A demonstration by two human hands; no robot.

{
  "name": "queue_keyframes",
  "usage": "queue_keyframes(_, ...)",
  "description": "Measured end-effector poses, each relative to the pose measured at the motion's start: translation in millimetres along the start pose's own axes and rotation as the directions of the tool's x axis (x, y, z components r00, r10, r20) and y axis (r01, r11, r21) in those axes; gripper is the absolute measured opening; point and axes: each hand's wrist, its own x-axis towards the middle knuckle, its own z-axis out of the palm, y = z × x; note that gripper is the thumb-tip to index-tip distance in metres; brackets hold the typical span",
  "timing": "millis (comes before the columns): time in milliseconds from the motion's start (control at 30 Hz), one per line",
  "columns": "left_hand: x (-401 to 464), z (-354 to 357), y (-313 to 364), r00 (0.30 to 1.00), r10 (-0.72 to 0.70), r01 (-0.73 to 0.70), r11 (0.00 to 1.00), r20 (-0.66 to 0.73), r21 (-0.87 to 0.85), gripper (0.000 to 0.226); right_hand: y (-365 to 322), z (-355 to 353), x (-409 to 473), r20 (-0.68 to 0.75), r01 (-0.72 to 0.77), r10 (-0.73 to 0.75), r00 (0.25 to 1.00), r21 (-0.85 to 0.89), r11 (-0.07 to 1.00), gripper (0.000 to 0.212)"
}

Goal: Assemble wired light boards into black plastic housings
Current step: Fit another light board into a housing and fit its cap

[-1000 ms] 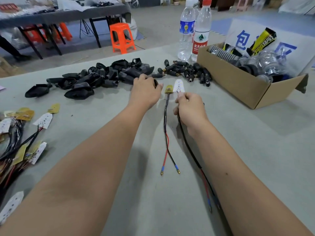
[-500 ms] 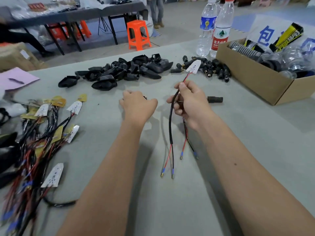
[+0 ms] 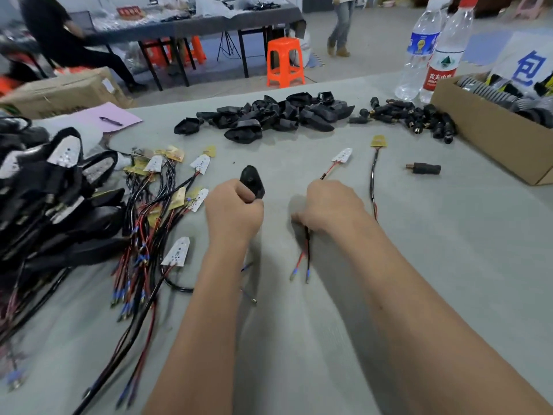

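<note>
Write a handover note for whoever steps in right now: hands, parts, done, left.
Left hand: grips one black housing, still without a board.
Right hand: fingers curled round a cable; its white light board sticks out beyond the hand, not inserted.
A second wired board with a yellow back lies loose to the right.
Empty housings pile at table centre-back; loose wired boards on the left.
Done: what look like assembled units at far left.
Left: seat the held board, then the rest.

Matt black plastic housing (image 3: 253, 181), smooth grey table (image 3: 419, 250), brown cardboard box (image 3: 484, 136).
</note>
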Motion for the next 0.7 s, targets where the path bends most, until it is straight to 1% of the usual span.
queue_keyframes(67, -5.8, -0.7, -5.6, 1.000, 0.007, -0.006, 0.992, 0.006, -0.128, 0.025, -2.9, -2.8, -5.2, 0.057, 0.043, -0.039, 0.998, -0.076, 0.996, 0.031)
queue_keyframes(133, -7.2, -0.2, -11.0, 1.000, 0.008, -0.002, 0.968, 0.021, -0.251, 0.041, -2.5, -7.6, -6.8, 0.114, 0.103, -0.094, 0.989, -0.077, 0.992, 0.028)
queue_keyframes(167, -6.4, 0.3, -12.5, 0.999, 0.002, 0.009, 0.957, 0.038, -0.289, 0.047, -0.9, -9.1, -6.9, 0.134, 0.126, -0.123, 0.983, -0.009, 0.992, 0.027)
queue_keyframes(200, -5.1, 0.7, -13.7, 0.998, 0.000, 0.019, 0.950, 0.058, -0.311, 0.052, 1.2, -9.9, -7.5, 0.155, 0.124, -0.144, 0.977, 0.128, 0.984, 0.028)
queue_keyframes(233, -3.6, 1.0, -14.1, 0.997, 0.001, 0.024, 0.946, 0.078, -0.324, 0.055, 3.4, -9.8, -7.9, 0.171, 0.096, -0.160, 0.972, 0.332, 0.938, 0.029)
queue_keyframes(267, -2.1, 1.5, -14.8, 0.995, 0.006, 0.027, 0.943, 0.096, -0.333, 0.057, 5.7, -9.1, -8.6, 0.179, 0.038, -0.164, 0.970, 0.556, 0.831, 0.028)
queue_keyframes(300, -0.1, 1.5, -15.8, 0.994, 0.010, 0.029, 0.941, 0.113, -0.338, 0.057, 6.6, -7.5, -7.6, 0.174, -0.021, -0.160, 0.972, 0.736, 0.676, 0.026)
queue_keyframes(333, 1.3, 2.2, -16.4, 0.991, 0.017, 0.029, 0.939, 0.131, -0.342, 0.057, 8.5, -5.5, -5.0, 0.158, -0.059, -0.155, 0.975, 0.861, 0.505, 0.024)
queue_keyframes(367, 2.2, 2.9, -17.1, 0.989, 0.023, 0.030, 0.937, 0.147, -0.347, 0.056, 9.6, -2.1, -2.8, 0.130, -0.070, -0.152, 0.980, 0.935, 0.348, 0.021)
queue_keyframes(433, 3.6, 5.9, -18.0, 0.985, 0.042, 0.020, 0.933, 0.165, -0.358, 0.054, 11.9, 4.4, 1.5, 0.043, -0.031, -0.138, 0.989, 0.996, 0.089, 0.007)
queue_keyframes(467, 4.4, 7.3, -19.0, 0.985, 0.055, 0.005, 0.937, 0.162, -0.350, 0.051, 12.9, 8.3, 3.7, 0.003, -0.006, -0.121, 0.993, 1.000, -0.023, 0.009)
queue_keyframes(500, 4.6, 8.5, -19.2, 0.985, 0.069, -0.013, 0.941, 0.155, -0.339, 0.048, 14.1, 12.6, 5.8, -0.033, 0.023, -0.097, 0.995, 0.994, -0.104, 0.018)
queue_keyframes(533, 4.8, 9.1, -20.0, 0.986, 0.082, -0.029, 0.944, 0.146, -0.330, 0.046, 15.1, 16.3, 7.2, -0.074, 0.064, -0.072, 0.995, 0.989, -0.136, 0.023)
queue_keyframes(567, 4.7, 9.6, -20.5, 0.986, 0.090, -0.039, 0.944, 0.141, -0.328, 0.045, 16.3, 19.1, 7.9, -0.116, 0.110, -0.045, 0.992, 0.986, -0.123, 0.024)
queue_keyframes(633, 3.7, 10.0, -21.8, 0.986, 0.104, -0.054, 0.943, 0.134, -0.330, 0.044, 18.4, 23.6, 10.2, -0.191, 0.191, 0.003, 0.982, 0.980, -0.050, 0.019)
queue_keyframes(700, 2.2, 10.1, -21.9, 0.984, 0.122, -0.073, 0.941, 0.128, -0.331, 0.043, 21.3, 26.1, 12.0, -0.238, 0.236, 0.030, 0.971, 0.971, 0.036, 0.017)
